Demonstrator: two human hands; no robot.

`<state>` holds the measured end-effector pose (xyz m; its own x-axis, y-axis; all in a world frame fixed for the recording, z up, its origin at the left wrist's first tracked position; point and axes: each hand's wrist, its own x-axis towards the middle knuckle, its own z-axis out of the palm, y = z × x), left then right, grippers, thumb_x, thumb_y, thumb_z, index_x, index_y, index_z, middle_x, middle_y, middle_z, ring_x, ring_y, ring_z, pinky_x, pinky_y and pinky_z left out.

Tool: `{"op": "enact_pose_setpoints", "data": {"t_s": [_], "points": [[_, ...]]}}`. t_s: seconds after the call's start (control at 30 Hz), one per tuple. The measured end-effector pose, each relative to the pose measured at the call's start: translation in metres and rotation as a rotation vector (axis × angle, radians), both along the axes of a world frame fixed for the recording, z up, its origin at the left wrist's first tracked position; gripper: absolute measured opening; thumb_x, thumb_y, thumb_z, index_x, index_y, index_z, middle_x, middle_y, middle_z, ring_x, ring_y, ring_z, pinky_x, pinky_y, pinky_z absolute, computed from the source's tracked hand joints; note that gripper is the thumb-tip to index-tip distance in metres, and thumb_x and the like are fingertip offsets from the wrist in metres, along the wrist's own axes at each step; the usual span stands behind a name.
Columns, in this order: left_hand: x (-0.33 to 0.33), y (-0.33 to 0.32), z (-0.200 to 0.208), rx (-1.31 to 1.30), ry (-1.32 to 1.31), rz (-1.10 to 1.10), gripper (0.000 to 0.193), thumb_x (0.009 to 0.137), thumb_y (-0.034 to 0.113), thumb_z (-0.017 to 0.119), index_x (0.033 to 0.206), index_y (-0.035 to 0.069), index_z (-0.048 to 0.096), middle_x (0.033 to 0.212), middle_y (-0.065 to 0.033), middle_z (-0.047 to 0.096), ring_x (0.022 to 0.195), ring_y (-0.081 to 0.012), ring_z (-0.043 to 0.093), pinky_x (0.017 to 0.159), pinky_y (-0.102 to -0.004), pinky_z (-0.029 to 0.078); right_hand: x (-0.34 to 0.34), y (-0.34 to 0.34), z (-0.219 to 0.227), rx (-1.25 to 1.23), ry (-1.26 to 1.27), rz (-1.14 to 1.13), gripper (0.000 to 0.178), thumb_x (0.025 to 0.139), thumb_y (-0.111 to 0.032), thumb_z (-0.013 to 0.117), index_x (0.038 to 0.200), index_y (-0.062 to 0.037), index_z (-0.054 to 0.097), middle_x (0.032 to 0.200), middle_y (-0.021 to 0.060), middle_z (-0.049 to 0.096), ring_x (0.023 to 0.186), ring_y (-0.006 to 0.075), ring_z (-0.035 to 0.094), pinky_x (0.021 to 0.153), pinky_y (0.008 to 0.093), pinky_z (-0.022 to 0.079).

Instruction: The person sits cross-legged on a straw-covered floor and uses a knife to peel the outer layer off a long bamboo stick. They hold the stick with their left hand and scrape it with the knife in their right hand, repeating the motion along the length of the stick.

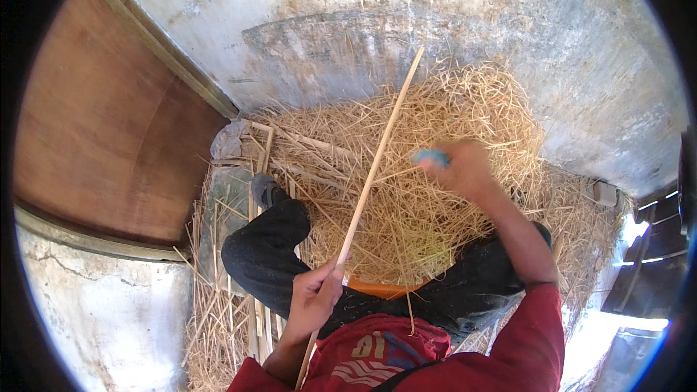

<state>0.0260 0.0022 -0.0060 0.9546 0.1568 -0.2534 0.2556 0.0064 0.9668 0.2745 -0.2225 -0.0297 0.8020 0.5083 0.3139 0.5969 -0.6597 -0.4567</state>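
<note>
My left hand is closed around the lower part of a long, pale strip of split wood or bamboo. The strip slants up and away over the shavings, and its lower end passes beside my left forearm. Further forward, my right hand is raised to the right of the strip, apart from it and smeared by motion. A small blue object shows at its fingers; blur hides what kind it is. Thin pale shavings lie heaped beneath both hands and between my bent legs.
More long strips lie at the left near my foot. A brown wooden door panel stands on the left, and a stained plaster wall bounds the far side. Something orange shows between my legs. A small block rests at right.
</note>
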Motion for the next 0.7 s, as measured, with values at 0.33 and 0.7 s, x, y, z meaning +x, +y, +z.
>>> {"op": "enact_pose_setpoints", "data": {"t_s": [0.33,0.7], "points": [[0.026,-0.015,-0.001,-0.231,-0.023,-0.054,0.037,0.099,0.016,0.048,0.132,-0.001,0.049,0.060,0.0074,0.040,0.051,-0.0009,0.035,0.046,-0.0177,0.028,-0.001,0.030,-0.024,-0.066,-0.105,0.031,0.071,0.073,-0.078,0.049,0.060,-0.0088,0.061,0.046,0.0077,0.051,0.043,0.0263,0.056,0.045,0.0401,0.044],[0.017,-0.008,-0.013,-0.165,-0.068,0.004,0.037,0.098,0.015,0.049,0.131,-0.001,0.049,0.061,0.0069,0.041,0.053,-0.0009,0.035,0.047,-0.0180,0.029,-0.043,0.055,-0.018,-0.088,-0.077,0.256,0.066,0.077,-0.075,0.048,0.066,-0.0119,0.064,0.047,0.0064,0.052,0.042,0.0222,0.054,0.042,0.0368,0.043]]}}
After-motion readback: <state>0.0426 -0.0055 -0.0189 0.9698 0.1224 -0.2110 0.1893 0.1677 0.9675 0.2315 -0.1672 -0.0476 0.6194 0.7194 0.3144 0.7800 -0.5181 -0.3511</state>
